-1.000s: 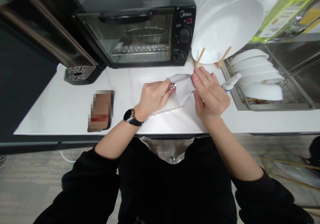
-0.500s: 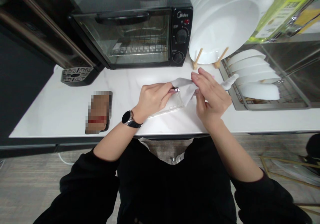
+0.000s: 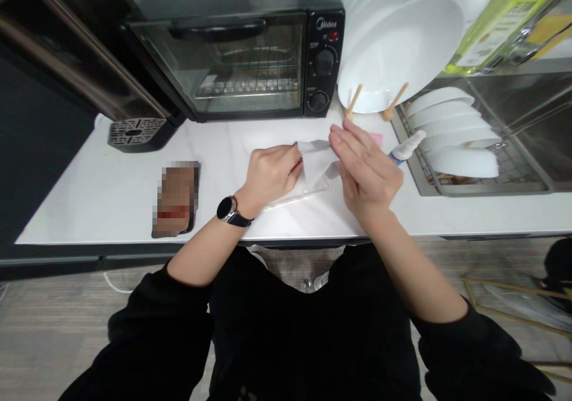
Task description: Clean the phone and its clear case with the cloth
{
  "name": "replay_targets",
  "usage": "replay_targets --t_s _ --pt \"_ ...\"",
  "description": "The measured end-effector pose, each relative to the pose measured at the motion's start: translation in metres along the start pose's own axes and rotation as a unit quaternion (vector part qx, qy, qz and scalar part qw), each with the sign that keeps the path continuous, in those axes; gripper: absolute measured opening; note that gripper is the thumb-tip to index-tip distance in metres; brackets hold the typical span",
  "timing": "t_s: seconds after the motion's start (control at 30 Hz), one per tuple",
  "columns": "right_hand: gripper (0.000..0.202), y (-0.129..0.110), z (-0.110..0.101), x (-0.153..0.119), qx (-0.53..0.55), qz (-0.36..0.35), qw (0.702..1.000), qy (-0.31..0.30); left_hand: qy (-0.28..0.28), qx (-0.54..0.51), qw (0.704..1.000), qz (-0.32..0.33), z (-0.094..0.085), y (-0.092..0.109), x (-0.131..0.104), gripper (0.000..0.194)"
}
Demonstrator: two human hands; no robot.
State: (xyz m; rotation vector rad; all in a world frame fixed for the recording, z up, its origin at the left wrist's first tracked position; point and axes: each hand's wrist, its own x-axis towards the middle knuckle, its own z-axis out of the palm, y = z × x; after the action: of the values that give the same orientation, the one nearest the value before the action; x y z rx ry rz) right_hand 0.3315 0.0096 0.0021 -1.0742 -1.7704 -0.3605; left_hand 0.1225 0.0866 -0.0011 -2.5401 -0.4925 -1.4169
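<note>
My left hand (image 3: pixel 273 174), with a black watch on its wrist, is closed with its fingers pinched at the upper part of a clear phone case (image 3: pixel 304 197). The case's near edge shows under the hand; the grip itself is partly hidden. My right hand (image 3: pixel 370 171) holds a white wipe (image 3: pixel 316 158) by its right end, fingers pressed together. The wipe spreads from the right fingers to the left fingertips, over part of the case. A phone (image 3: pixel 176 199), blurred by pixels, lies on the counter left of my hands.
A white-nozzled bottle (image 3: pixel 407 148) lies right of my right hand near a pink slip (image 3: pixel 376 138). Behind stand a black toaster oven (image 3: pixel 232 67) and white plates (image 3: pixel 402 49) in a rack. Bowls (image 3: pixel 465 162) sit in the metal sink rack at right. The counter's front edge (image 3: pixel 308 243) is close.
My right hand has moved left with the wipe, which now covers the shiny part near my left fingertips. More of the bottle and pink slip shows. My left hand has barely shifted.
</note>
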Motion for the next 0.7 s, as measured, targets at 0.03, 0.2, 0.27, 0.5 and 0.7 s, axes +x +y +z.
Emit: replay_targets --t_s 0.03,0.2,0.27,0.5,0.7 --pt "0.041 -0.004 0.002 0.000 0.010 -0.026 1.000 0.013 0.007 0.003 1.000 0.015 0.001 -0.001 0.000 0.030" --pt "0.036 -0.012 0.005 0.013 0.042 -0.109 0.992 0.036 -0.007 0.040 0.999 0.030 0.002 -0.009 -0.004 0.036" --pt "0.030 -0.009 0.001 0.021 0.052 -0.089 0.995 -0.004 -0.008 0.038 0.999 0.022 0.002 -0.010 -0.004 0.033" --pt "0.031 -0.012 -0.002 0.028 0.111 0.030 0.993 0.022 -0.008 -0.010 0.998 -0.066 0.002 -0.003 -0.002 0.024" --pt "0.031 0.008 0.022 0.009 0.137 0.140 0.971 0.135 -0.059 -0.125 0.981 -0.135 -0.005 0.002 0.006 0.041"
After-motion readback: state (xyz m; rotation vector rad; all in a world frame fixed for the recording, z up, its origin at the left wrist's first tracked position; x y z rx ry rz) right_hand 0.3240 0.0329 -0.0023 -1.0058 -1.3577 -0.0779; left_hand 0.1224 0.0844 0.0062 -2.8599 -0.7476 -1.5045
